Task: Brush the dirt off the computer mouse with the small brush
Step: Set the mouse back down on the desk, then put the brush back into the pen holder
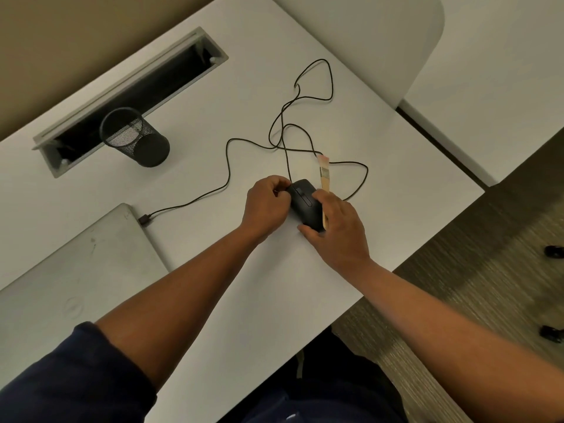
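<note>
Both hands grip the black mouse (pixel 305 206) on the white counter (pixel 213 117): left hand (pixel 267 206) pinching its front, right hand (pixel 338 230) curled round its side (small brush (pixel 324 175) lying just beside)

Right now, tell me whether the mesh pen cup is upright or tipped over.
Upright. The mesh pen cup stands on its base on the desk, its open rim facing up.

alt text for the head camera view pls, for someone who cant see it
Two bare hands hold a black wired computer mouse on a white desk: the left hand at its front left, the right hand over its right side. A small wooden brush lies beside it; a mesh pen cup and closed laptop sit left.
</note>
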`<act>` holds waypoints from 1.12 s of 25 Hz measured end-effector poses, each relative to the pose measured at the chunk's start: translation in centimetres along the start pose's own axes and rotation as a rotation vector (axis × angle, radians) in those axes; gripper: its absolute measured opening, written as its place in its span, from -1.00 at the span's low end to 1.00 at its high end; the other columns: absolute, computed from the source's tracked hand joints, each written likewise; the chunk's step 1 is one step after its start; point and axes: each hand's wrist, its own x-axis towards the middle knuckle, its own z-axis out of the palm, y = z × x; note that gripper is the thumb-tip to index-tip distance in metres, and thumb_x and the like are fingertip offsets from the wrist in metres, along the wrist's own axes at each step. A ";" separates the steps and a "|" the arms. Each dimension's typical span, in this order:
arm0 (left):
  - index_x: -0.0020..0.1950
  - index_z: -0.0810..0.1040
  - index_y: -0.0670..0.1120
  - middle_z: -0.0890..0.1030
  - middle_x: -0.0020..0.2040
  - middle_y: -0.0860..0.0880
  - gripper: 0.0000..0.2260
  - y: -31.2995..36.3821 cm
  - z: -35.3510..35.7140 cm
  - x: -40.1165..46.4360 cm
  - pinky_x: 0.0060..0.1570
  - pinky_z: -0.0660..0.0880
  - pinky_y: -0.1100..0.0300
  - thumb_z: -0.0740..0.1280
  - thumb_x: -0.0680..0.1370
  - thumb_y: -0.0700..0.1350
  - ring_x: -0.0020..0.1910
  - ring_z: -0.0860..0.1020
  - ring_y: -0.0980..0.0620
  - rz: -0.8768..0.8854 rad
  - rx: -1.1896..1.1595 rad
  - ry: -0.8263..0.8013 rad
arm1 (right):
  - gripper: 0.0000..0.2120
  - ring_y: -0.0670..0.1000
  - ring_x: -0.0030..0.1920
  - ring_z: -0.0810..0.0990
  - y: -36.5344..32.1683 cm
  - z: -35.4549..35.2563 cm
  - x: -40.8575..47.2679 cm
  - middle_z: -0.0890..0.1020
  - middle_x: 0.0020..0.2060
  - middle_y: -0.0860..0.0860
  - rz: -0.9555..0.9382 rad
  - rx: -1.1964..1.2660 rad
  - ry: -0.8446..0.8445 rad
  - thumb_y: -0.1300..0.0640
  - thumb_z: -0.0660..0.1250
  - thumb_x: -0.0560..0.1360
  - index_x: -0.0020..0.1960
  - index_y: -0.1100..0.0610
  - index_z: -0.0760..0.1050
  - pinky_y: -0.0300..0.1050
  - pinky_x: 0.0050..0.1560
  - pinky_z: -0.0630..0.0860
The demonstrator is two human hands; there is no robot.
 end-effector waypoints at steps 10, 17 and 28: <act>0.25 0.68 -0.17 0.70 0.14 -0.10 -0.72 -0.4 -0.5 0.1 0.07 0.48 0.21 0.29 0.61 -0.32 0.04 0.58 0.03 0.030 0.085 0.024 | -0.34 0.26 0.11 0.62 -0.4 0.3 0.3 0.65 0.21 0.20 -0.058 -0.039 0.000 0.07 0.64 0.38 0.39 0.20 0.46 0.10 0.05 0.62; 0.32 0.66 -0.18 0.69 0.22 -0.13 -0.69 -0.3 -0.7 0.0 0.10 0.45 0.24 0.29 0.62 -0.32 0.06 0.55 0.06 0.046 0.092 0.016 | -0.31 0.25 0.16 0.62 -0.2 -0.1 0.5 0.63 0.26 0.18 -0.054 -0.020 -0.042 0.01 0.64 0.39 0.41 0.19 0.45 0.08 0.09 0.59; 0.48 0.54 -0.13 0.59 0.41 -0.10 -0.62 -1.2 -2.3 -1.7 0.36 0.45 0.14 0.31 0.66 -0.25 0.35 0.56 -0.05 0.053 0.076 -0.033 | -0.55 0.19 0.04 0.54 -1.0 -1.6 1.6 0.66 0.03 0.16 -0.073 0.030 0.049 0.02 0.12 0.69 0.48 0.21 0.47 0.17 0.04 0.53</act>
